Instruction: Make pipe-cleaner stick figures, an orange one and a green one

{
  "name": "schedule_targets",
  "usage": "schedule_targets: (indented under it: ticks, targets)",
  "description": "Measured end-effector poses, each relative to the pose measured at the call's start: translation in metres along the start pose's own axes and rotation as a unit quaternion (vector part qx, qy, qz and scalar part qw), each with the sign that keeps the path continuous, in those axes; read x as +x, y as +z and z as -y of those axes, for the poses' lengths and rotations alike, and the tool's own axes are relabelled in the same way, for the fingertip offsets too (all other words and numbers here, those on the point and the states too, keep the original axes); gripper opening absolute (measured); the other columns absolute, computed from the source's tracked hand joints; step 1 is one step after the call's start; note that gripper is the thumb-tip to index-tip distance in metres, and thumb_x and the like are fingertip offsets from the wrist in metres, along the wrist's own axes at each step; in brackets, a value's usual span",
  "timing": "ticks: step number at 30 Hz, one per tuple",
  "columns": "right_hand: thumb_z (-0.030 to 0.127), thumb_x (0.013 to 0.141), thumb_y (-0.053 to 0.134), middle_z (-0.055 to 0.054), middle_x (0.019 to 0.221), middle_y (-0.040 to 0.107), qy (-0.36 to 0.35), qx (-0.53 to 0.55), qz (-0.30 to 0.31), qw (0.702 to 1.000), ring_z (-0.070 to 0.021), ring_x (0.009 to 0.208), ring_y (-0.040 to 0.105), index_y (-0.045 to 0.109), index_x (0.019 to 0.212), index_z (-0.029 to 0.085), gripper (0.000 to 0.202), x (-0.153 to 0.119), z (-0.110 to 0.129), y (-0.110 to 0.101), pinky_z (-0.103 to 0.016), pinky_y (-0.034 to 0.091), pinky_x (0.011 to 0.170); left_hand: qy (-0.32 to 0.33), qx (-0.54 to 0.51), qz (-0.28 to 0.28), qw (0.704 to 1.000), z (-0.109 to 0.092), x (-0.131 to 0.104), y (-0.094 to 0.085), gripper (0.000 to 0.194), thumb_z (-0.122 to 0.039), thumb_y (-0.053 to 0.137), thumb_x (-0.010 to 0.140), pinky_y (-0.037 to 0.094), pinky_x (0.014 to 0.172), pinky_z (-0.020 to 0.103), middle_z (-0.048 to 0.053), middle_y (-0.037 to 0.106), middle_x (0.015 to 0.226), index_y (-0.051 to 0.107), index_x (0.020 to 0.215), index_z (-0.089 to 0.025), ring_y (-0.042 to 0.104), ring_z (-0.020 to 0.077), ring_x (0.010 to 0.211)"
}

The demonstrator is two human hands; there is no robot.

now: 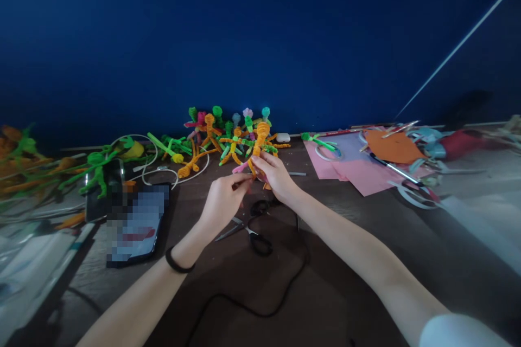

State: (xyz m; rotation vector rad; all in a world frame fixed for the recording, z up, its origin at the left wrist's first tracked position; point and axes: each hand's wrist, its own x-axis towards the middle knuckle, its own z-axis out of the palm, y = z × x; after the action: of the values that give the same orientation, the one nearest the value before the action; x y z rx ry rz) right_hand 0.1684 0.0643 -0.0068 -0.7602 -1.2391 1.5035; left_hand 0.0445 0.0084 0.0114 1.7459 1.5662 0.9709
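2 bare hands are meeting over a dark tabletop (pixel 334 298), both grasping an orange figure (pixel 260 138) made of fuzzy stems. The figure is standing nearly upright, head up, in the middle of the view. The right hand (pixel 277 176) is holding its lower body, and the left hand (pixel 222 203) is pinching near its lower end, where a pink stem (pixel 240 168) is poking out to the left.

A black band (pixel 179 262) is circling the left wrist. Below the hands, scissors (pixel 243 225) are lying with blades parted, and a black cord (pixel 264 315) is curving nearer the viewer. Behind the figure, small colourful dolls (pixel 235 143) are clustering by a blue wall (pixel 260 38), a white case (pixel 283 137) sitting to their right.

On the left, a phone (pixel 140 222) is lying near a white cable (pixel 156 153), its screen pixelated. On the right, an orange sheet (pixel 394 146) is partly covering pink paper (pixel 366 176).
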Motion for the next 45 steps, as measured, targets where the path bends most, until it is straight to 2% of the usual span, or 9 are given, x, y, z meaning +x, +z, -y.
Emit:
schedule_targets:
  ticks: [5,8,12,17,24,30,34,38,45]
  targets:
    - [0.033,0.071,0.057,0.005,0.054,0.039,-0.001,0.020,0.035,0.999,-0.0043,0.046,0.033,0.049,0.065,0.015,0.020,-0.002,0.004,0.001,-0.020,0.024,0.043,-0.090,-0.222,0.063,0.969,0.012,0.011,0.000,0.018,-0.031,0.062,0.063,0.031,0.041,0.020,-0.002,0.054,0.050,0.058,0.058,-0.014,0.040,0.0057,0.039]
    - [0.033,0.074,0.055,0.005,0.054,0.039,-0.013,0.003,0.073,0.997,-0.0034,0.043,0.031,0.049,0.066,0.015,0.020,-0.004,0.006,0.001,-0.020,0.020,0.040,-0.128,-0.292,0.082,0.944,0.017,0.015,0.000,0.021,-0.031,0.067,0.058,0.029,0.041,0.019,-0.003,0.051,0.048,0.055,0.056,-0.014,0.041,0.0058,0.041]
    - [0.036,0.074,0.055,0.005,0.054,0.039,0.000,-0.023,0.102,0.995,-0.0030,0.041,0.029,0.052,0.069,0.015,0.022,-0.007,0.011,0.001,-0.020,0.018,0.036,-0.144,-0.285,0.064,0.946,0.023,0.020,-0.007,0.021,-0.030,0.068,0.056,0.029,0.043,0.018,-0.003,0.049,0.050,0.056,0.058,-0.013,0.040,0.0052,0.044]
    - [0.036,0.076,0.051,0.005,0.056,0.041,-0.009,-0.089,0.113,0.990,-0.0038,0.041,0.032,0.052,0.073,0.015,0.021,-0.007,0.009,-0.001,-0.019,0.021,0.036,-0.105,-0.229,0.006,0.968,0.026,0.026,-0.022,0.023,-0.030,0.065,0.059,0.024,0.043,0.018,-0.005,0.044,0.046,0.050,0.051,-0.013,0.035,0.0043,0.043]
    - [0.033,0.078,0.048,0.003,0.056,0.042,-0.116,-0.269,0.090,0.952,-0.0069,0.051,0.037,0.046,0.064,0.015,0.023,-0.005,0.007,-0.005,-0.021,0.028,0.049,-0.076,-0.176,-0.065,0.979,0.015,0.026,-0.036,0.022,-0.031,0.066,0.059,0.029,0.047,0.020,-0.004,0.046,0.046,0.053,0.052,-0.014,0.040,0.0068,0.046]
    - [0.030,0.078,0.045,0.002,0.054,0.041,-0.158,-0.349,0.048,0.922,-0.0091,0.052,0.036,0.040,0.058,0.016,0.025,-0.004,0.003,-0.005,-0.023,0.026,0.050,-0.036,-0.151,-0.019,0.988,0.001,0.016,-0.039,0.014,-0.028,0.060,0.066,0.037,0.053,0.020,0.000,0.056,0.056,0.060,0.061,-0.015,0.050,0.0097,0.056]
    - [0.031,0.078,0.045,0.002,0.056,0.041,-0.164,-0.331,0.027,0.929,-0.0095,0.054,0.037,0.041,0.059,0.016,0.024,-0.003,0.001,-0.006,-0.023,0.028,0.051,-0.033,-0.122,0.025,0.992,-0.009,0.006,-0.033,0.016,-0.030,0.057,0.069,0.039,0.051,0.020,0.001,0.061,0.062,0.063,0.069,-0.016,0.051,0.0098,0.054]
    - [0.033,0.078,0.047,0.002,0.059,0.044,-0.136,-0.245,0.017,0.960,-0.0089,0.054,0.039,0.048,0.066,0.015,0.022,-0.002,0.001,-0.008,-0.023,0.031,0.052,-0.048,-0.110,0.054,0.991,-0.013,0.001,-0.024,0.019,-0.030,0.057,0.068,0.036,0.045,0.020,0.001,0.063,0.062,0.065,0.078,-0.015,0.046,0.0072,0.043]
    - [0.036,0.074,0.053,0.005,0.050,0.037,-0.049,-0.050,0.015,0.997,-0.0049,0.042,0.030,0.047,0.065,0.017,0.023,-0.001,0.003,-0.004,-0.021,0.021,0.041,-0.071,-0.117,0.056,0.989,-0.005,0.003,-0.007,0.020,-0.033,0.058,0.068,0.031,0.041,0.020,0.001,0.062,0.059,0.067,0.070,-0.015,0.040,0.0052,0.040]
